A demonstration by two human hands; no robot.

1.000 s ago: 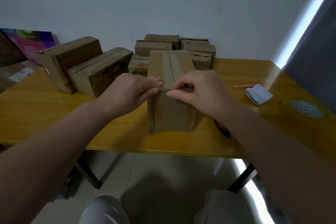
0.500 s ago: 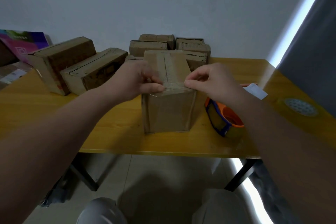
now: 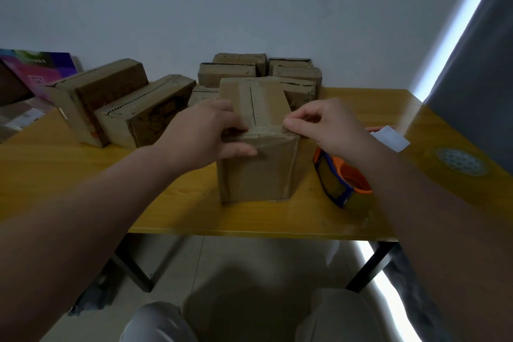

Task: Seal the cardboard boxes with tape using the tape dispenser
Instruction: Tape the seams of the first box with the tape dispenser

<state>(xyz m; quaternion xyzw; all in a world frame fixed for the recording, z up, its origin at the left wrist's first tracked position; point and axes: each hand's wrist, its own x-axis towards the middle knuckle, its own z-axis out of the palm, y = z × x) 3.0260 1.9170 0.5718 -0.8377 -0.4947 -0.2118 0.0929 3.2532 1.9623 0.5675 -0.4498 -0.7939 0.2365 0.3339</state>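
Note:
A cardboard box (image 3: pixel 258 175) stands upright at the table's front middle, a slit running along its top. My left hand (image 3: pixel 205 136) grips its near top edge at the left, fingers on top and thumb along the front face. My right hand (image 3: pixel 322 125) pinches the end of a tape strip (image 3: pixel 263 130) at the box's near right top corner. The strip lies across the near top edge between both hands. An orange and blue tape dispenser (image 3: pixel 341 180) lies on the table just right of the box, under my right forearm.
Two long cardboard boxes (image 3: pixel 125 108) lie at the left, and several stacked boxes (image 3: pixel 294 75) stand behind against the wall. A white folded paper (image 3: pixel 391 138) and a round table insert (image 3: pixel 460 165) are at the right. The table's front edge (image 3: pixel 249 230) is close.
My right hand slid from the box's top middle to its right corner, uncovering the tape dispenser. My left hand stayed on the left top edge, thumb now on the front face.

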